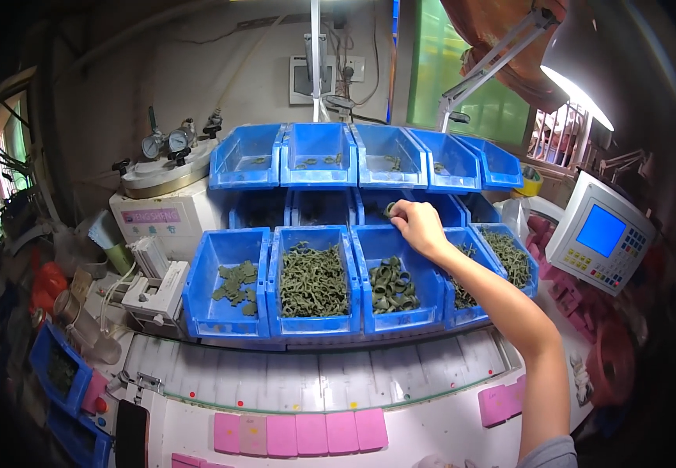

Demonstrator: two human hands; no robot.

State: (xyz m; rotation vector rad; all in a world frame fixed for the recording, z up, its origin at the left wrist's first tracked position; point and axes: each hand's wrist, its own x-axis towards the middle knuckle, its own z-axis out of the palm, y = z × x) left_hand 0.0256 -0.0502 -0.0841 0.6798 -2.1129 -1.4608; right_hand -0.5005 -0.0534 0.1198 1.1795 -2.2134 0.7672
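Note:
My right hand (419, 224) reaches forward over the front row of blue bins, its fingers pinched on a small dark green ring (389, 209). Below the hand, a blue bin (428, 292) holds several thicker green rings (391, 287). The bin to its left is heaped with thin, curled green pieces (314, 281). Flat green pieces (237, 285) lie in the leftmost front bin. More small green pieces (509, 259) fill the bins to the right, partly behind my forearm. My left hand does not show.
An upper row of blue bins (318, 156) holds a few small pieces. Pink blocks (311, 434) line the white table (276, 398) in front. A control panel (601, 232) with a blue screen stands right, a machine with gauges (168, 173) left. A lit lamp (580, 97) hangs upper right.

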